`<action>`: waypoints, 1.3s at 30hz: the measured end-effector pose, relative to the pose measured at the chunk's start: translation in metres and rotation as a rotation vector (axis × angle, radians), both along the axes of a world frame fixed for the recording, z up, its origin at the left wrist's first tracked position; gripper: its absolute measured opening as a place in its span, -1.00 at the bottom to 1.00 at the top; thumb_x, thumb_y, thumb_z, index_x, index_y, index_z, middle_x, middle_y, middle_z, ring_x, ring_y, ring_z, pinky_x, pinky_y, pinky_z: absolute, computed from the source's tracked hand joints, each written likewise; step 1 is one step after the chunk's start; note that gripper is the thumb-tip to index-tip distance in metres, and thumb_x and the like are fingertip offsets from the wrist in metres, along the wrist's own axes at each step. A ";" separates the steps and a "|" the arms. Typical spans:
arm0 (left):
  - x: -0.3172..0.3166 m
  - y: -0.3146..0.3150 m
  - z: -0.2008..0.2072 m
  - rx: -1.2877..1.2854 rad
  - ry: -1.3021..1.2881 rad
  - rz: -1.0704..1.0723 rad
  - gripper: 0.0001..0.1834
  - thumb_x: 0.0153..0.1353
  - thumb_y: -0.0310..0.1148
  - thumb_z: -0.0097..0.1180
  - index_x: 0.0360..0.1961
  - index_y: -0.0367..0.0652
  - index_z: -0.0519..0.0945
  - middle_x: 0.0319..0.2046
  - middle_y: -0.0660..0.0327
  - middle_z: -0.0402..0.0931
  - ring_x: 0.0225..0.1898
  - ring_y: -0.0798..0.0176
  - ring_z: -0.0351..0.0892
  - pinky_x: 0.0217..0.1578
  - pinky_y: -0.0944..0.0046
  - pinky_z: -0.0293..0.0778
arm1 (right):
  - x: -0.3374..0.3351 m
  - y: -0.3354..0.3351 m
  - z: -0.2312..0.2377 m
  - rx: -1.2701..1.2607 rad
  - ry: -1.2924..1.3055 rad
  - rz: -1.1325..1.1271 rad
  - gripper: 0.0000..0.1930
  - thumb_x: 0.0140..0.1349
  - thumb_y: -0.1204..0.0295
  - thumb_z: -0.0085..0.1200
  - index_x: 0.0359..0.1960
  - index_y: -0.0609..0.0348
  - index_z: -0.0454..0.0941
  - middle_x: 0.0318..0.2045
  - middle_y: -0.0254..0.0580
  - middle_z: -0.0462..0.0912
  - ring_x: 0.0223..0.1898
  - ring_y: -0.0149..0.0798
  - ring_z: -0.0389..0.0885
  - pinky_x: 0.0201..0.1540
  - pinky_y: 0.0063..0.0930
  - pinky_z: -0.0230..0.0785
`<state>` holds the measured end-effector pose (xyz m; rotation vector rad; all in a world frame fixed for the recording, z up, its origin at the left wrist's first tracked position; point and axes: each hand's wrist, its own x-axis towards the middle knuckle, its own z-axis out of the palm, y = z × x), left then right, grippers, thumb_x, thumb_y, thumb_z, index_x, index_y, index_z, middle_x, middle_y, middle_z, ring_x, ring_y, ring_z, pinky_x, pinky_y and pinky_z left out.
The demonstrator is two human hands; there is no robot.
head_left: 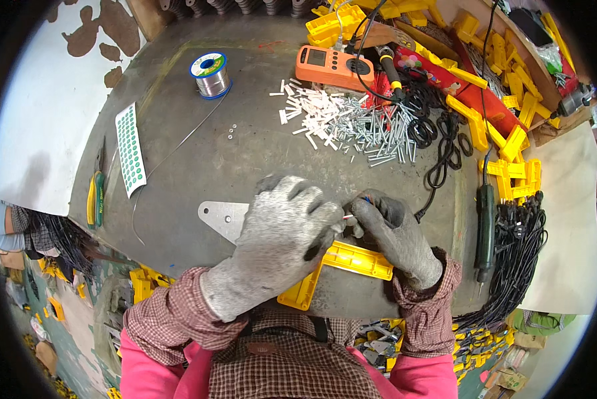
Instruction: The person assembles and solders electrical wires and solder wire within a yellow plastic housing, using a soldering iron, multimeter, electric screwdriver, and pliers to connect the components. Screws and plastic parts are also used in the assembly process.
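Both of my hands wear grey knitted gloves and meet over the near middle of the bench. My left hand has curled fingers, its fingertips hidden behind the knuckles. My right hand pinches a thin white and red wire-like piece in the gap between the hands; a speck of blue shows by its fingers. Just beneath lies a yellow plastic housing, and a second yellow arm of it or another part slants toward me. A flat metal plate with holes sticks out from under my left hand.
A solder spool, green-dotted sticker sheet and pliers lie left. Far right are an orange meter, white pieces and screws, and yellow parts. A soldering iron and black cables hang at the right edge.
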<state>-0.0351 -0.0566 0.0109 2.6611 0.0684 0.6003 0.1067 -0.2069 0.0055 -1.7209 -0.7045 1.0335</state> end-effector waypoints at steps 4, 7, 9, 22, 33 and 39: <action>0.003 -0.001 -0.003 0.052 0.005 -0.002 -0.75 0.06 -0.27 0.19 -0.22 -0.07 0.59 -0.32 0.16 0.47 -0.12 0.05 0.46 0.02 0.01 0.32 | -0.001 -0.001 0.008 0.017 -0.087 0.043 -0.67 0.45 0.22 -0.10 -0.28 0.26 0.52 -0.48 -0.40 0.48 -0.40 -0.54 0.38 -0.30 -0.60 0.27; 0.004 0.000 0.001 -0.076 0.089 -0.005 -0.71 0.04 -0.44 0.23 -0.15 -0.18 0.62 -0.23 0.09 0.53 -0.09 0.00 0.51 0.01 0.05 0.39 | -0.003 -0.001 0.010 0.048 -0.185 0.088 -0.68 0.46 0.23 -0.12 -0.26 0.26 0.51 -0.46 -0.39 0.49 -0.40 -0.54 0.39 -0.30 -0.60 0.27; 0.004 0.001 -0.004 -0.777 0.230 -0.045 -0.63 0.10 -0.51 0.22 -0.02 -0.24 0.55 -0.15 0.08 0.55 -0.07 0.13 0.57 0.02 0.18 0.45 | -0.005 -0.001 0.008 0.067 -0.279 0.130 -0.68 0.46 0.23 -0.13 -0.26 0.26 0.51 -0.45 -0.38 0.48 -0.39 -0.54 0.39 -0.31 -0.60 0.27; 0.007 0.013 -0.014 -1.306 0.172 -0.094 -0.38 0.19 -0.45 0.24 0.25 -0.36 0.31 -0.13 0.14 0.60 0.01 0.35 0.54 0.13 0.31 0.38 | -0.001 0.005 0.001 0.148 0.218 -0.049 -0.80 0.43 0.38 -0.06 -0.04 0.22 0.43 -0.35 -0.37 0.57 -0.44 -0.63 0.43 -0.35 -0.77 0.31; 0.012 0.015 -0.004 -1.263 0.235 -0.092 -0.63 0.19 -0.36 0.27 -0.03 -0.32 0.55 -0.22 0.19 0.60 -0.14 0.38 0.56 -0.06 0.36 0.47 | 0.002 0.001 0.003 0.179 0.118 -0.033 -0.81 0.29 0.39 0.18 -0.15 0.19 0.51 -0.32 -0.40 0.58 -0.30 -0.59 0.46 -0.22 -0.69 0.32; 0.015 0.014 -0.001 -1.281 0.328 -0.041 -0.72 0.18 -0.33 0.29 -0.16 -0.26 0.58 -0.37 0.28 0.57 -0.32 0.50 0.49 -0.27 0.45 0.46 | 0.003 -0.002 0.002 0.183 -0.008 -0.003 -0.85 0.29 0.42 0.17 -0.18 0.18 0.54 -0.30 -0.41 0.58 -0.26 -0.59 0.46 -0.17 -0.66 0.32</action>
